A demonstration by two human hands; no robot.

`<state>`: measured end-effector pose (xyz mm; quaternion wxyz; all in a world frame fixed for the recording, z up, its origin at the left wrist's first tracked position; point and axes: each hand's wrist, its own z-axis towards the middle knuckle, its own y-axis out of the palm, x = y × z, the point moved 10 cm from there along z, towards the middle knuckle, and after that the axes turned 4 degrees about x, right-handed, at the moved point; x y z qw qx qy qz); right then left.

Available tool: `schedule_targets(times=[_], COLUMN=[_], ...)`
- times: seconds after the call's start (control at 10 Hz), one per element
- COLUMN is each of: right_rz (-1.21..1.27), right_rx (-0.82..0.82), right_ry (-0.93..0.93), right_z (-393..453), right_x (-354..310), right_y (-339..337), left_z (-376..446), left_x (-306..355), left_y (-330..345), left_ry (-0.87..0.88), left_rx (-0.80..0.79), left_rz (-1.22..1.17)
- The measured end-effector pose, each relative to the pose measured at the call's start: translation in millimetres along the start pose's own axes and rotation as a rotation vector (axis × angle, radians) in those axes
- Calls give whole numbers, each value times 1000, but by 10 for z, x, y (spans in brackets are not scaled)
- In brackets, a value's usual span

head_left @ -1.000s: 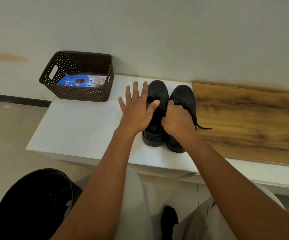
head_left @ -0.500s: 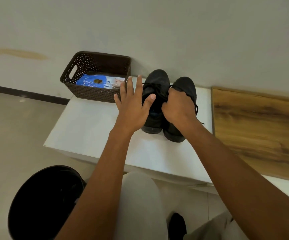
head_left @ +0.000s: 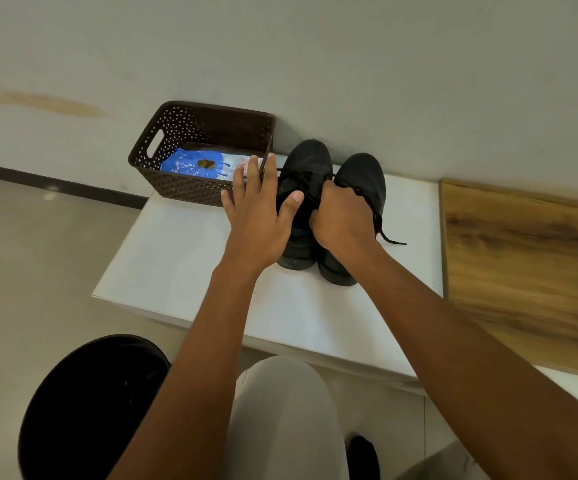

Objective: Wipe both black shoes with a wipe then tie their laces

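Black, both of them, the two shoes stood side by side on the white tabletop (head_left: 183, 271), toes toward the wall, touching each other along their inner sides. The left shoe (head_left: 306, 161) stood just beside a brown perforated basket (head_left: 190, 192); the right shoe (head_left: 363, 174) lay nearer a wood-grain board (head_left: 523, 258) that covered the right part of the surface. A loose lace end (head_left: 393, 240) trailed from the right shoe onto the white top.

The right hand (head_left: 341, 220) was curled tight over the openings of the shoes, fingers gripping the laces where the two met. The left hand (head_left: 256, 216) was spread flat with straight fingers against the outer side of the left shoe, its thumb lying across the shoe's laces and its fingertips reaching the basket's near corner.

Inside the basket lay a blue packet (head_left: 190, 166) with something white beside it. Below the table's left corner stood a black round bin (head_left: 86, 410) on the pale floor, and a grey-trousered knee (head_left: 280, 403) showed between the forearms.
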<state>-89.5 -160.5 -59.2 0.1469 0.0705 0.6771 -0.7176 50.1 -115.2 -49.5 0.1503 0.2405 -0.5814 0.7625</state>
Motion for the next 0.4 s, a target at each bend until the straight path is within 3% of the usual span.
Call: schedule_targets(times=[0.4], right_rz=[105], right_rx=[-92], right_ry=[36], right_z=[-41], right_x=[48], right_y=[-218], left_z=[-109], left_x=[85], left_y=[-23], left_ry=[14], left_rx=[-21], left_rz=[-83])
